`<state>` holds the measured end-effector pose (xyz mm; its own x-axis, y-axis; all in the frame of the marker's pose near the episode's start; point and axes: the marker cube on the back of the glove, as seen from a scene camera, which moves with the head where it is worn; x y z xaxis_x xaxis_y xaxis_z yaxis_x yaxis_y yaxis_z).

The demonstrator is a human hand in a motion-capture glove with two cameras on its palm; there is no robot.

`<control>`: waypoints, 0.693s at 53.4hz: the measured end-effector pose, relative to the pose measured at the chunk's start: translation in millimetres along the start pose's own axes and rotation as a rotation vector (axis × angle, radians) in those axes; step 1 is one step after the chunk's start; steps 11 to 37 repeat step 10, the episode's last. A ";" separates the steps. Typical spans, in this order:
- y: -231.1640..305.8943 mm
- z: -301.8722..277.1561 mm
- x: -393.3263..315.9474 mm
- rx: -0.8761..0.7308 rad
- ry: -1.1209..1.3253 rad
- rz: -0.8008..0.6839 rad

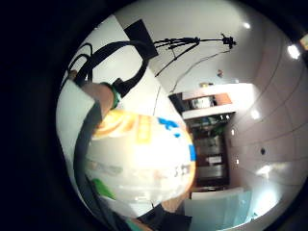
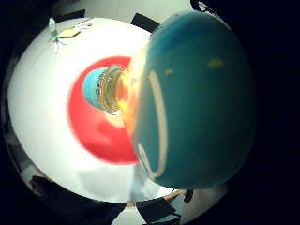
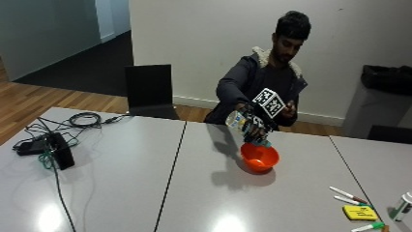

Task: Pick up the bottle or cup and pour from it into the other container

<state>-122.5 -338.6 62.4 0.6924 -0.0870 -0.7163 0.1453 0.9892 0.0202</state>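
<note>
In the outside view a person's gloved right hand grips a clear bottle with a printed label. The bottle is tilted, its neck pointing down over an orange-red bowl on the grey table. In the thumb side palm view the bottle fills much of the picture, and its teal cap hangs above the red bowl. In the little finger side palm view the bottle is close to the palm. I see no liquid falling.
Markers, a yellow pad and a small bottle lie at the table's near right corner. Cables and a black box sit at the left. A black chair stands behind the table.
</note>
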 end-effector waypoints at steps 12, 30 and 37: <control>-0.4 4.2 6.6 0.025 -0.055 0.028; -0.4 4.2 6.6 0.025 -0.055 0.028; -0.4 4.2 6.6 0.025 -0.055 0.028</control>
